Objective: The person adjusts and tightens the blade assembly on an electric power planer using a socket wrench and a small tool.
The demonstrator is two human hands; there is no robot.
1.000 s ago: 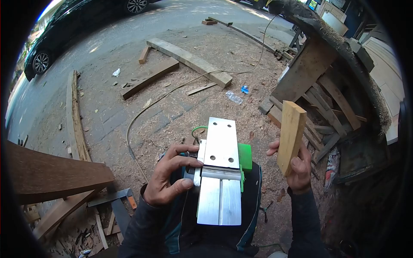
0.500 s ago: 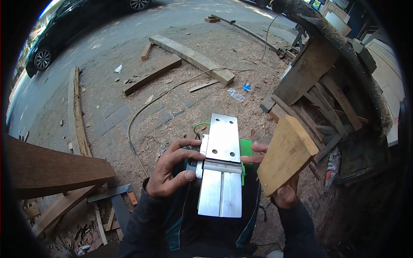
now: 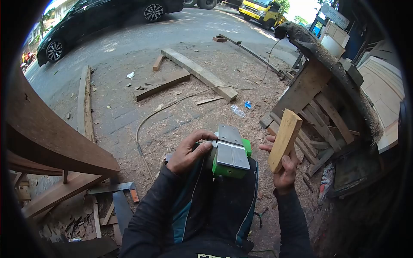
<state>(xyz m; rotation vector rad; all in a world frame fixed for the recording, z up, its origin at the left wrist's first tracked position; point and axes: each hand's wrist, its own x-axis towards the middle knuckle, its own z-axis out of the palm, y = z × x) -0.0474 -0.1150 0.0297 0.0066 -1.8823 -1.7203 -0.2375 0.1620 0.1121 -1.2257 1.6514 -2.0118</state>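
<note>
Planer (image 3: 232,155) sole-up on the lap, left hand (image 3: 188,152) clamped on its side, fingers near the cutter slot. Right hand (image 3: 285,171) grips wood block (image 3: 284,139) upright, just beside. Risk: unclamped tool shifts, fingers meet blades. Cord (image 3: 172,102) beyond trails over sawdust: snag.

The wood block (image 3: 284,139) is right of the planer (image 3: 231,152).

planer (image 3: 231,155) - green body, silver sole | wood block (image 3: 284,140) - pale tan
</note>
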